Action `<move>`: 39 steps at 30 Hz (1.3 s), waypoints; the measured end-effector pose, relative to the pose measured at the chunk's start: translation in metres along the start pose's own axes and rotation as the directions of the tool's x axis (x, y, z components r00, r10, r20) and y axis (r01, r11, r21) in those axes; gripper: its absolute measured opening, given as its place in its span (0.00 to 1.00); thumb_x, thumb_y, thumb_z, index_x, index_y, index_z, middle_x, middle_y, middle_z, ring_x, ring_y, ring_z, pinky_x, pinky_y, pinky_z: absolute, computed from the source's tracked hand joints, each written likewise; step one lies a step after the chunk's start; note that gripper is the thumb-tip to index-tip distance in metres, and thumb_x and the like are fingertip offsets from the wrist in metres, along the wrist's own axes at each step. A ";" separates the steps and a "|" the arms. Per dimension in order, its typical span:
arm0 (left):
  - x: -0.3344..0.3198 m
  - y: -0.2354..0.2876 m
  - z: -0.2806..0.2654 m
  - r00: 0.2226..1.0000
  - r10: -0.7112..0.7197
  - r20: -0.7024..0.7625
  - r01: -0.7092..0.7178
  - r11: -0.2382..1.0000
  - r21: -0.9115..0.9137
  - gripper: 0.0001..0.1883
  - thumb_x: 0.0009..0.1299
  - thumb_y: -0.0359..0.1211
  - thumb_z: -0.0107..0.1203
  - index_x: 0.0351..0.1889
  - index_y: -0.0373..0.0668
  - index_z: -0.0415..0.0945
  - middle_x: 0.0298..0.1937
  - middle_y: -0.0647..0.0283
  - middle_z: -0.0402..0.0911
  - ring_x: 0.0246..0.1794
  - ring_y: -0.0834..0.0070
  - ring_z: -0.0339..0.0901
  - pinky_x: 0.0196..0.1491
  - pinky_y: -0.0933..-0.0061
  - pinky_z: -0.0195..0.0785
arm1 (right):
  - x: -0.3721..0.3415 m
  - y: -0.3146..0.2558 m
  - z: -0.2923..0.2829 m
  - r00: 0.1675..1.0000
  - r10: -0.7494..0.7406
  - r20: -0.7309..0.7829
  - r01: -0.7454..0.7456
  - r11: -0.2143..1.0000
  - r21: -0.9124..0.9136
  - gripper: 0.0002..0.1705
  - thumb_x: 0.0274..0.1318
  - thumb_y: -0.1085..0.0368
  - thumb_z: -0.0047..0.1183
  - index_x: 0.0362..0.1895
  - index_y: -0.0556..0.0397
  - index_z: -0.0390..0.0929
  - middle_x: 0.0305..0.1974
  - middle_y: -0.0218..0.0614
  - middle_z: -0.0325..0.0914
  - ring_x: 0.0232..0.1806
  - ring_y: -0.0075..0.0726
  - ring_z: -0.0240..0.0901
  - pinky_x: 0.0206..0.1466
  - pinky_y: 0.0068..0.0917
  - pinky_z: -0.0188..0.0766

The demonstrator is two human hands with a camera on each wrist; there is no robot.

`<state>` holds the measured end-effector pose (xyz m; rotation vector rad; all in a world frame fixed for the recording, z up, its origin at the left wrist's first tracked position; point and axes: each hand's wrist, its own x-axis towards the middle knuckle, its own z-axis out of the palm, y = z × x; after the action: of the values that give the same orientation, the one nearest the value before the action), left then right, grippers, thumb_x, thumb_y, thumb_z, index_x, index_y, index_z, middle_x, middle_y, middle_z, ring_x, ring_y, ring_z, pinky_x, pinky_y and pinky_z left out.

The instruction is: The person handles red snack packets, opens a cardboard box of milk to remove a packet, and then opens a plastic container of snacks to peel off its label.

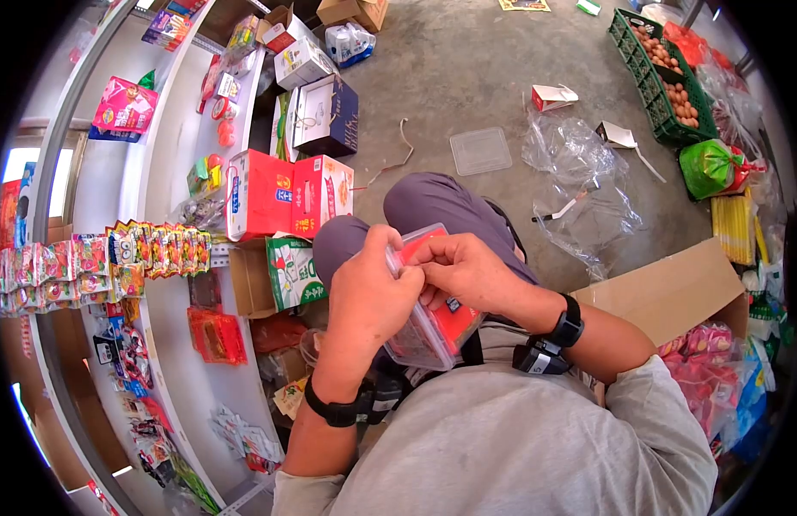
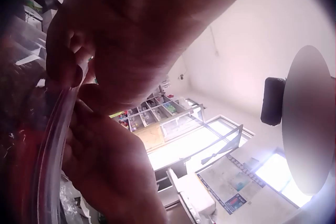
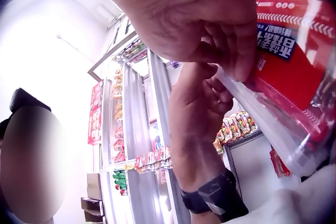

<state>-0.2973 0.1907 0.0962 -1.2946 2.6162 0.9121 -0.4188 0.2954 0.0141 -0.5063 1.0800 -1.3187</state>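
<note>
A clear plastic box with a red printed label stands tilted over the person's lap. The left hand grips its rim from the left side, fingers curled at the edge. Coming from the right, the right hand has its thumb and fingers bent together at the same rim, pinching close beside the left fingertips. In the left wrist view the box's clear edge runs past both hands. The right wrist view shows the right fingers overlapping the label's corner; what lies between the fingertips is hidden.
A flat clear lid and a crumpled clear plastic bag lie on the floor ahead. Shelves with hanging snack packets and a red carton stand to the left. At right are green egg crates and an open cardboard box.
</note>
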 end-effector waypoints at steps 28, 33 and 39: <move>-0.026 -0.017 -0.030 0.990 -0.041 0.134 0.076 0.963 -0.260 0.22 0.71 0.26 0.54 0.63 0.43 0.72 0.28 0.68 0.74 0.28 0.82 0.77 0.33 0.76 0.76 | -0.005 -0.023 0.012 0.976 0.126 0.177 -0.148 0.982 0.114 0.19 0.69 0.66 0.42 0.52 0.64 0.83 0.40 0.47 0.86 0.39 0.40 0.87 0.45 0.33 0.86; -0.042 -0.036 -0.041 0.990 -0.045 0.135 0.102 0.887 -0.450 0.26 0.70 0.24 0.54 0.68 0.42 0.73 0.35 0.68 0.75 0.31 0.82 0.76 0.34 0.77 0.71 | -0.009 -0.026 0.028 0.956 0.162 0.246 -0.201 0.969 0.142 0.21 0.69 0.67 0.41 0.56 0.65 0.81 0.44 0.48 0.86 0.43 0.40 0.87 0.49 0.34 0.86; -0.062 -0.067 -0.075 0.990 -0.045 0.133 0.110 0.839 -0.533 0.30 0.69 0.22 0.54 0.72 0.39 0.69 0.44 0.64 0.79 0.42 0.83 0.78 0.42 0.79 0.73 | -0.006 -0.021 0.072 0.918 0.174 0.357 -0.230 0.966 0.118 0.22 0.70 0.72 0.40 0.61 0.66 0.78 0.55 0.48 0.81 0.56 0.39 0.82 0.59 0.36 0.83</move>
<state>-0.1938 0.1624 0.1459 -1.3788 2.2720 1.7406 -0.3676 0.2768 0.0661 -0.4716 0.7097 -1.0728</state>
